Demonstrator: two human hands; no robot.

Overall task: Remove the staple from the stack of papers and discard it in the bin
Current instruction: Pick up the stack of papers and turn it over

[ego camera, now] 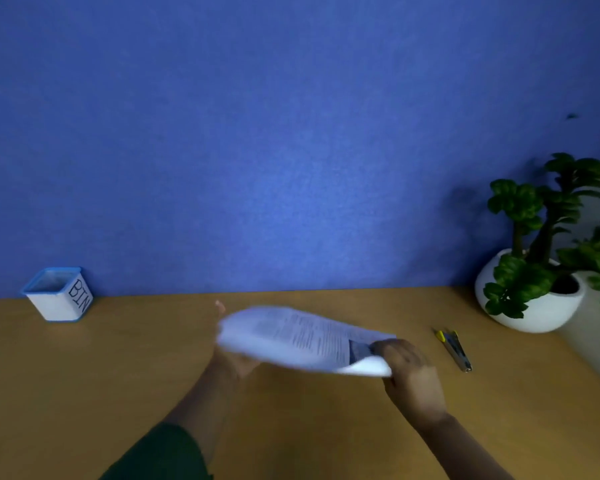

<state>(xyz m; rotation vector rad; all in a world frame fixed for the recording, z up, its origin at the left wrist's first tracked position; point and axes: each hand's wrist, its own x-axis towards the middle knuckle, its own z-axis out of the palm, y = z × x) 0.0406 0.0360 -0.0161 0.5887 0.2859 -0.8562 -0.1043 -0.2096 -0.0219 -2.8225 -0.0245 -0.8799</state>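
Note:
A stack of printed white papers (291, 336) hovers blurred above the wooden desk (118, 375), held between both hands. My left hand (238, 363) supports the stack's left end from underneath, with one fingertip showing above the paper's edge. My right hand (407, 368) pinches the right corner, where the sheets curl. The staple itself is too small and blurred to make out. A small white bin (59, 296) with a blue rim and the word BIN stands at the far left against the wall. A yellow and metal staple remover (454, 348) lies on the desk to the right of my right hand.
A potted green plant (534, 258) in a round white pot stands at the back right corner. A blue wall (291, 133) runs along the desk's far edge. Bare wood lies between the bin and the papers.

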